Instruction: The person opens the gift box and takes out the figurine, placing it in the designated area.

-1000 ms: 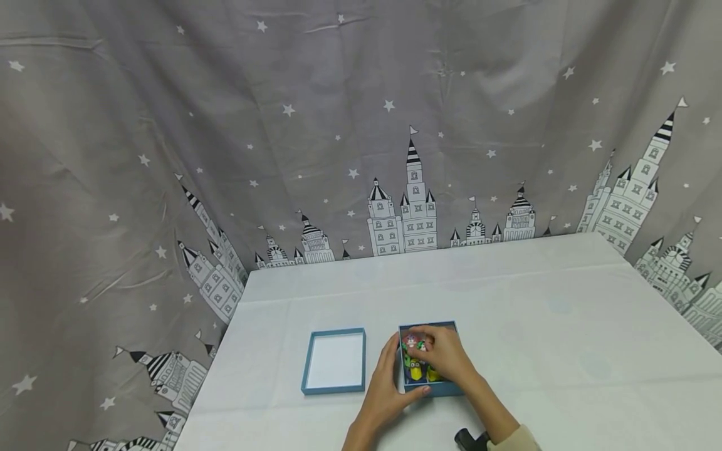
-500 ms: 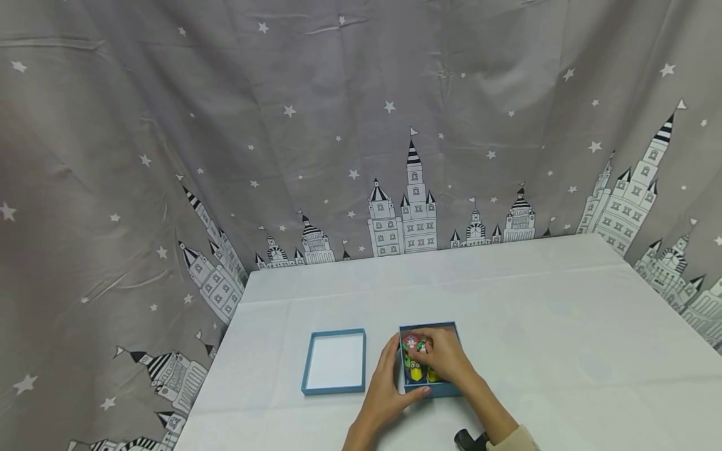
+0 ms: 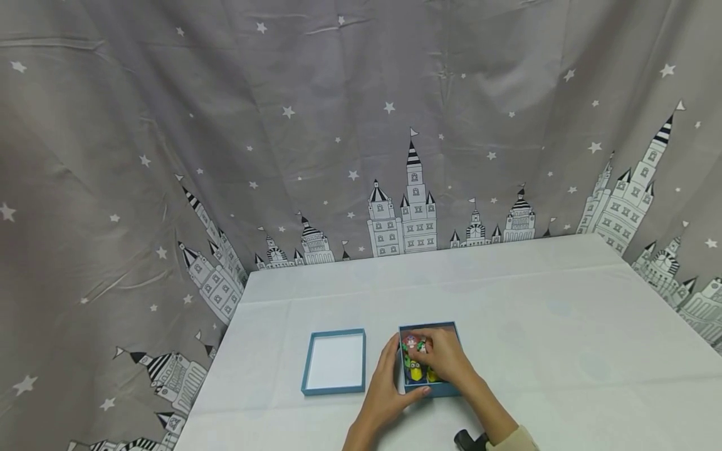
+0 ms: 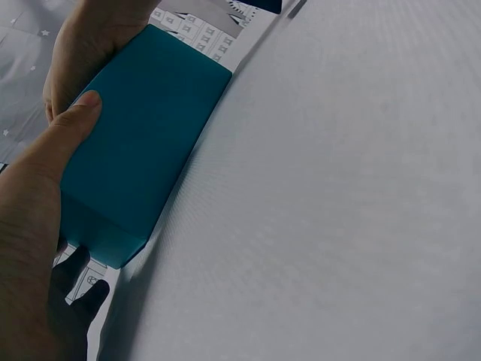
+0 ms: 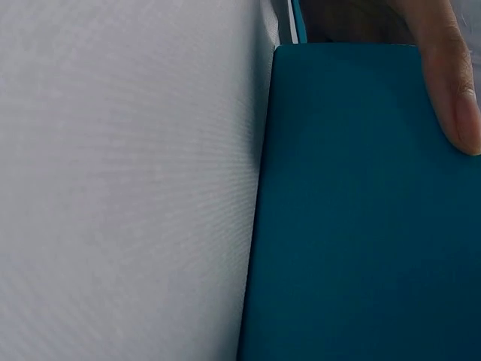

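Observation:
A small blue box stands on the white table near its front edge, with several little colourful toy figures inside. My left hand grips the box at its left and near sides; in the left wrist view its thumb presses on the teal wall. My right hand reaches into the box from the right, its fingers curled round a red and white figure at the far end. In the right wrist view I see only the box wall and the left thumb tip.
The box's blue lid lies upside down to the left of the box, white inside. A grey curtain with stars and castles hangs behind and beside the table. A black device sits by my right wrist.

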Demonstrator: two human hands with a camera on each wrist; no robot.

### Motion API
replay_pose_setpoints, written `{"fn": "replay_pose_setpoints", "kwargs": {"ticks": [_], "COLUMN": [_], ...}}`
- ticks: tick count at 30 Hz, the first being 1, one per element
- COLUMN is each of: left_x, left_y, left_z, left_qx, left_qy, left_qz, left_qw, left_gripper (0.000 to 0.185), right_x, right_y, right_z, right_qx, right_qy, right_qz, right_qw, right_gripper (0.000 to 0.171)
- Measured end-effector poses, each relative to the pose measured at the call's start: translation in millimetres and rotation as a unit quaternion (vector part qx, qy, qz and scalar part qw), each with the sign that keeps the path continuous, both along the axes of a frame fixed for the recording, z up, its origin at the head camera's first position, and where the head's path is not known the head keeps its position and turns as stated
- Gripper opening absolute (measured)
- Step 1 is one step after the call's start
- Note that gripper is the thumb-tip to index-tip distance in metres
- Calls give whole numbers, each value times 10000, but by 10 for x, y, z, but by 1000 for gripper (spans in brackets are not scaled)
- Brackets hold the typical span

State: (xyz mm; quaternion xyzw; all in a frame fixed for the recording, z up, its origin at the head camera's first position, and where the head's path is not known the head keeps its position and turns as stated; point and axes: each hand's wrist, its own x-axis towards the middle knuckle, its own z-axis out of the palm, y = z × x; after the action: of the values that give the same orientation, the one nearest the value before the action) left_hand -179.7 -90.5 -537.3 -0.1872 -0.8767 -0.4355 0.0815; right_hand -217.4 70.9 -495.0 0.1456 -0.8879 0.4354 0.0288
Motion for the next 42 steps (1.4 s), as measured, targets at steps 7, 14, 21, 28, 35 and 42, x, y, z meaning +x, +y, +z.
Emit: {"fn": "replay_pose_setpoints", "kwargs": {"ticks": [7, 14, 21, 28, 35, 42], "left_x": [-2, 0, -4, -2, 6, 9], "left_y": [-1, 2, 1, 8, 5, 1], "left_z": [3, -1, -10, -11, -10, -13], "left_qx": [-22, -23, 24, 86, 106, 115], "left_qy": [31, 10, -95, -214, -209, -253], "left_qz": [10, 20, 9, -35, -4, 13], "left_qw": [10000, 10000, 10000, 9997, 9997, 9996], "left_gripper": [102, 101, 102, 102, 102, 101], "right_x": [0, -10, -4, 14, 40, 86], "right_y": [-8, -12, 2, 26, 48, 123], "right_z": [15, 13, 15, 41, 86, 152], "right_qx": [69, 144, 149, 119, 151, 155], "right_qy": [12, 84, 285, 281, 314, 209], "right_qz": [-52, -130, 9, 8, -21, -141], "right_qw": [10000, 9998, 9995, 9995, 9994, 9996], "right_gripper": [40, 40, 38, 36, 36, 36]}}
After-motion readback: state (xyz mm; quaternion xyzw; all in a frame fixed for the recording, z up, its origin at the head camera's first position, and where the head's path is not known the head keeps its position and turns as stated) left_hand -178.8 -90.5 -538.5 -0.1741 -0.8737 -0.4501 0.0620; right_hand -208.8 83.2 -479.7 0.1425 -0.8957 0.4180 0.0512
